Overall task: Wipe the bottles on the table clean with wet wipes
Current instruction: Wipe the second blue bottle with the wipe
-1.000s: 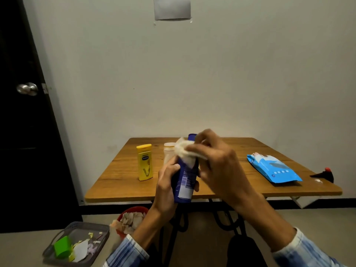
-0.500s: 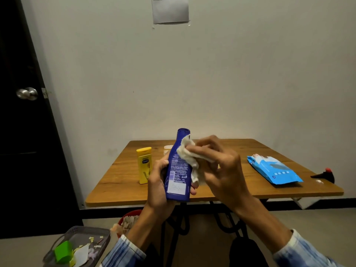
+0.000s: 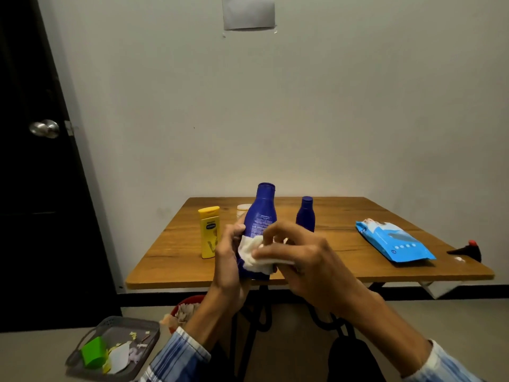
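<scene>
head view, left hand (image 3: pixel 227 260) curled round large blue bottle (image 3: pixel 260 216) upright over the table's (image 3: pixel 344 268) near edge, right hand (image 3: pixel 303 260) pinching white wet wipe (image 3: pixel 254 257) against its lower body, yellow bottle (image 3: pixel 209 232) and small blue bottle (image 3: pixel 305 215) standing on the table

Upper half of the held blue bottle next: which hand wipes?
Right, probably. The right hand pinches the wet wipe against the lower body of the blue bottle, so it only needs to slide up. The left hand grips the bottle, steadying it.
</scene>
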Motion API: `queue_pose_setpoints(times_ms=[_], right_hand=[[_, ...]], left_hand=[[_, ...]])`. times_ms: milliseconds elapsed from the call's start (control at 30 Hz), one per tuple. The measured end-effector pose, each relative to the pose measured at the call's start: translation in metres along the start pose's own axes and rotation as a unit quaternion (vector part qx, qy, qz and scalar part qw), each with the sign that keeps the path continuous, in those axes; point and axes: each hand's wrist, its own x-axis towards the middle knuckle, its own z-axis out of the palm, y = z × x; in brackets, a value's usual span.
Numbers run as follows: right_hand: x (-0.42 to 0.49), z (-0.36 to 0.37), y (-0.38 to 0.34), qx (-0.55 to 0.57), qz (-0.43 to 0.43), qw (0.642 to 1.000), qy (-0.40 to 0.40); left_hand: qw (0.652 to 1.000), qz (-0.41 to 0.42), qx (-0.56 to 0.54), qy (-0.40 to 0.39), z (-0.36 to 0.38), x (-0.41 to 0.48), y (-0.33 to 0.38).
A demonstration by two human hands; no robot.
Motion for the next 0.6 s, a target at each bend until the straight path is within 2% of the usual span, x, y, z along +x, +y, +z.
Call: queue_pose_setpoints(times_ms=[33, 133, 167, 233, 367, 433, 533, 600], right_hand=[[0.002, -0.002, 0.003, -0.002, 0.008, 1.0, 0.012], [0.021, -0.012, 0.015, 0.006, 0.085, 0.987, 0.135], [0.027, -0.013, 0.015, 0.001, 0.099, 0.983, 0.152], [0.029, -0.004, 0.006, -0.029, 0.089, 0.988, 0.12], [0.008, 0.018, -0.022, -0.059, -0.007, 0.998, -0.008], [0.014, 0.015, -0.017, -0.044, 0.004, 0.999, 0.009], [0.029, 0.009, -0.008, -0.041, 0.063, 0.993, 0.089], [0.027, 0.016, -0.015, -0.064, 0.055, 0.994, 0.075]], left_hand=[[1.0, -0.006, 0.002, 0.005, 0.001, 0.0, -0.001], [0.999, -0.022, -0.022, -0.017, 0.01, 0.0, -0.002], [0.999, -0.026, -0.038, -0.017, 0.011, 0.0, -0.002], [0.997, -0.028, -0.077, -0.004, 0.011, 0.002, -0.002], [0.989, -0.062, -0.133, 0.006, 0.001, 0.003, 0.0], [0.985, -0.07, -0.157, 0.009, 0.002, 0.002, 0.0], [0.981, -0.061, -0.184, 0.01, 0.008, 0.002, 0.0], [0.975, -0.08, -0.208, 0.01, 0.005, 0.003, 0.002]])
